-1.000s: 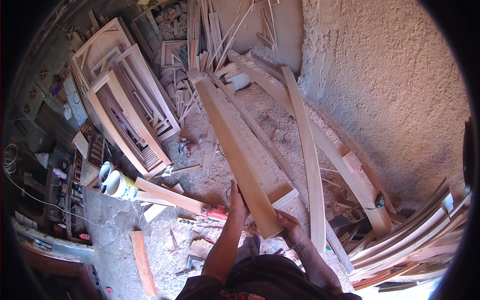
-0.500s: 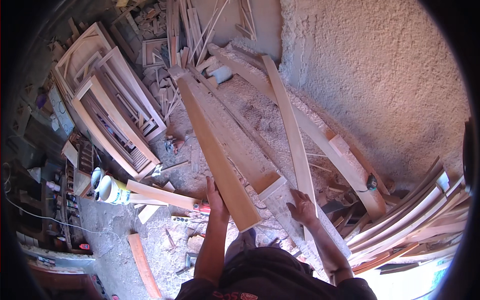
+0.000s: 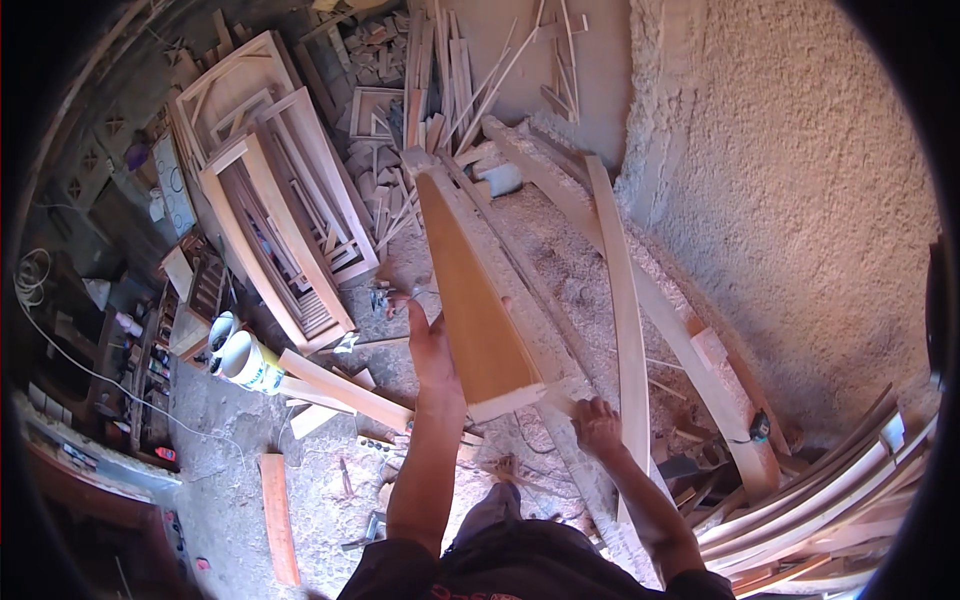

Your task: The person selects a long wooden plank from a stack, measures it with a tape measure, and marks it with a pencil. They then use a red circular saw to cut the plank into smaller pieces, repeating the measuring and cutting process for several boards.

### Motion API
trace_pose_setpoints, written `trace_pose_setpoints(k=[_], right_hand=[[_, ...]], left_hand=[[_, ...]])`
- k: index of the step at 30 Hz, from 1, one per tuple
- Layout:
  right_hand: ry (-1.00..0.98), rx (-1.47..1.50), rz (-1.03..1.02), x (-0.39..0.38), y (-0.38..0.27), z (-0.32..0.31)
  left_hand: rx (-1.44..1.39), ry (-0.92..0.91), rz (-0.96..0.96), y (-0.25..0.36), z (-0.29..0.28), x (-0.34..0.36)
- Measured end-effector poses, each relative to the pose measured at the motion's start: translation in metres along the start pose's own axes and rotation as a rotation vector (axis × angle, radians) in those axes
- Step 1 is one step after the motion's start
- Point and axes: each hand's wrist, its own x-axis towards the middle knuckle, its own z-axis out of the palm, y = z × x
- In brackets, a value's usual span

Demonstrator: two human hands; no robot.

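A long tan wooden plank [image 3: 480,325] runs away from me, tilted, its pale near end raised over the workbench. My left hand [image 3: 432,350] grips it from the left side, fingers passing beneath and the thumb side showing at the edge. To the right of the plank's near end, my right hand [image 3: 598,430] is closed, its fingers curled beside a pale blurred piece on the bench. What those fingers hold, if anything, is hidden. Under the plank lies the long dusty workbench [image 3: 540,345], partly covered by it.
A narrow board [image 3: 622,310] and a curved beam [image 3: 680,345] lie right of the bench. Door frames [image 3: 270,190] lean at far left. Buckets [image 3: 248,362] stand at left near loose boards [image 3: 345,385]. Curved strips [image 3: 800,500] are stacked at right, below a rough wall [image 3: 780,200].
The plank's near end has lifted and turned, showing more of its end face. My left hand has moved farther along it. My right hand has gone from lying flat on the bench to curled fingers.
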Motion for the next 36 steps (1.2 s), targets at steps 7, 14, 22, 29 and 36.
trace_pose_setpoints(k=[7,14,22,29,36], right_hand=[[0.299,-0.097,0.453,-0.169,0.053,-0.056],[-0.033,-0.004,0.902,-0.337,0.083,-0.018],[0.076,-0.008,0.75,-0.379,0.086,0.005],[-0.111,-0.119,0.693,-0.433,0.085,0.011],[-0.179,0.025,0.828,-0.401,0.064,-0.02]], left_hand=[[-0.034,-0.208,0.007,0.028,0.002,0.03],[-0.069,-0.127,-0.001,0.013,0.026,0.036],[0.806,0.585,0.025,-0.105,-0.069,-0.004],[1.388,0.679,0.425,-0.239,-0.23,0.002],[0.886,0.749,0.116,-0.221,-0.285,0.031]])
